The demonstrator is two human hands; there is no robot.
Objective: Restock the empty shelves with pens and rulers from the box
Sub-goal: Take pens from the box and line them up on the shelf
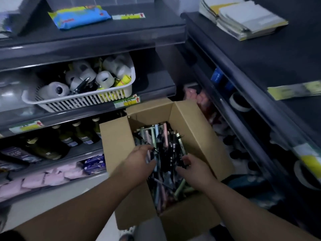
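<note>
Cardboard box [194, 129] stands open on the floor in the corner where two dark shelf units meet, its flaps folded outward, and it is packed with a loose pile of pens [166, 136], mostly black with some pink, pale green and light blue. Both bare arms reach down into it. The left hand [139, 162] lies on the left side of the pile, fingers bent down among the pens; the right hand [194, 169] lies on the right side, fingers curled toward the left hand and thumb apart. The pens sit between the two hands, and whether either hand grips any cannot be told. Left of the box, a white basket [83, 101] on a middle shelf holds tape rolls [104, 79]. Below it stand dark bottles [83, 134], and lower still lie pink packs [43, 178]. A blue packet [79, 16] lies on the top shelf, and a stack of booklets [243, 20] rests on the right unit.
</note>
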